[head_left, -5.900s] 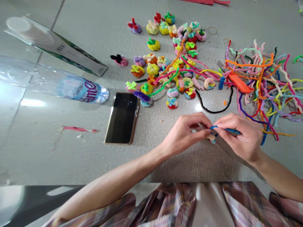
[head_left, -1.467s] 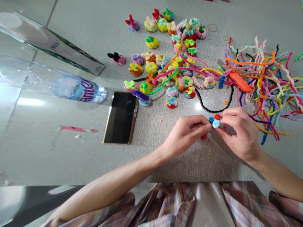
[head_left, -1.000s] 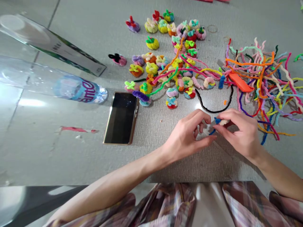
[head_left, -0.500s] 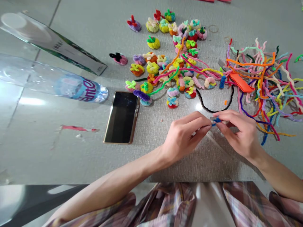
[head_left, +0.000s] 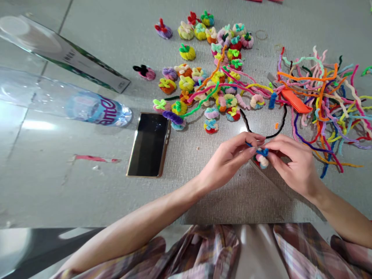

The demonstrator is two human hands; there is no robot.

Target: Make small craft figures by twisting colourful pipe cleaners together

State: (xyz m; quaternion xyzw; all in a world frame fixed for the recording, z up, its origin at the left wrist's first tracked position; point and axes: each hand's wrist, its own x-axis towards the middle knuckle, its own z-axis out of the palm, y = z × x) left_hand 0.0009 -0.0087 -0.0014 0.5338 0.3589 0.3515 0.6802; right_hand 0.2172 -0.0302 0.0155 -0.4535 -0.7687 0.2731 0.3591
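while both hands meet right of center in the frame, a small fuzzy ornament (head_left: 263, 161) in white, pink and light blue sits between their fingertips, just above the grey table (head_left: 95, 201). the left hand (head_left: 236, 157) has thumb and forefinger drawn close, pinching what looks like the free end of a blue fuzzy stem (head_left: 264, 152); the right hand (head_left: 295, 162) pinches the ornament's upper right side, where short blue loops stick out. exactly how the stem is fastened is hidden by the fingers. the step in hand appears to be shaping and fixing a leafy blue top, much like the tops on the finished ornaments (head_left: 186, 83) clustered at upper center. the next move probably calls for a steady right-hand grip on the body while the left winds the blue end tight and tucks it in, without squashing the loops. at upper right lies a tangle of loose stems (head_left: 321, 79), with an orange toothed object (head_left: 295, 100) at its left edge. a black stem (head_left: 284, 122) curves just beyond the fingers, and a phone (head_left: 148, 145) lies left of center.
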